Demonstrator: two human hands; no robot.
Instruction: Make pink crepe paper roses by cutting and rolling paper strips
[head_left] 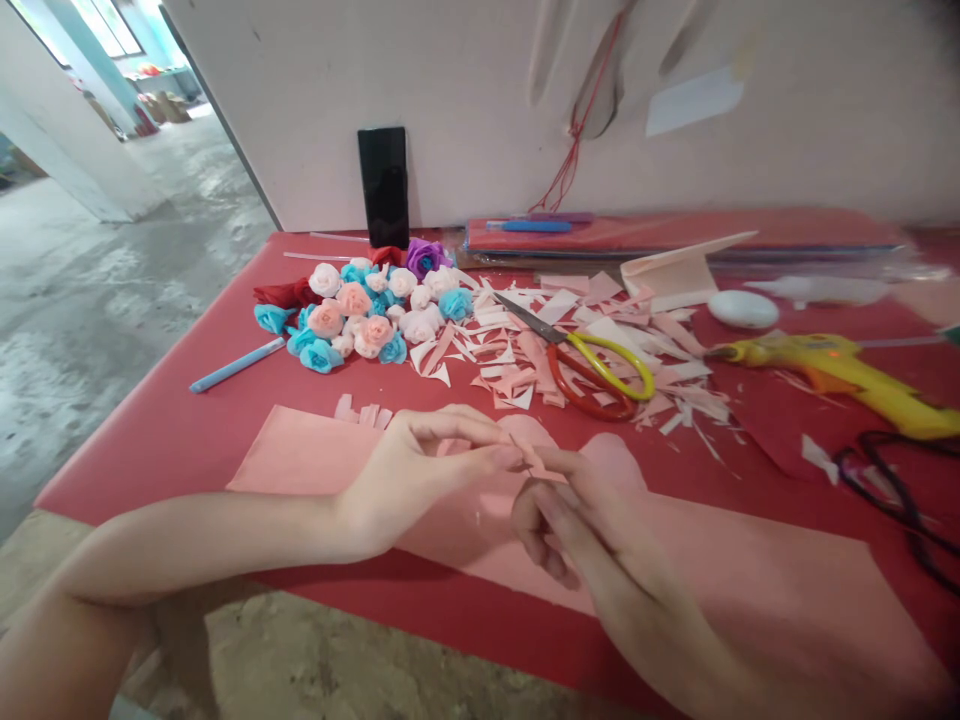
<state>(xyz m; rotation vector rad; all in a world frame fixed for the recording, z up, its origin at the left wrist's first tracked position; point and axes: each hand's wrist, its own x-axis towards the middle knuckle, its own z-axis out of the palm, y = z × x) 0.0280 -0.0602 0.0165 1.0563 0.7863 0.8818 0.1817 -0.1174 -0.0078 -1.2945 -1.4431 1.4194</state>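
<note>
My left hand (420,475) is closed in a pinch, its thumb and forefinger meeting on a small piece of pink paper (528,460). Close against it, my right hand (592,530) is also closed, with a thin dark stick (514,440) running between the fingertips of both hands. Exactly how the paper sits on the stick is hidden by the fingers. Beneath both hands lies a long pink paper sheet (750,560). Rounded pink paper petals (615,460) rest just beyond the fingers, and small pink strips (364,412) lie by the sheet's far edge.
Behind the hands are a cluster of paper roses (352,300), scissors (592,370) on paper scraps (517,360), and a blue pen (236,365). A yellow glue gun (847,370) with a black cord (900,500) lies right, near a white oval object (742,309). A phone (384,187) leans upright behind.
</note>
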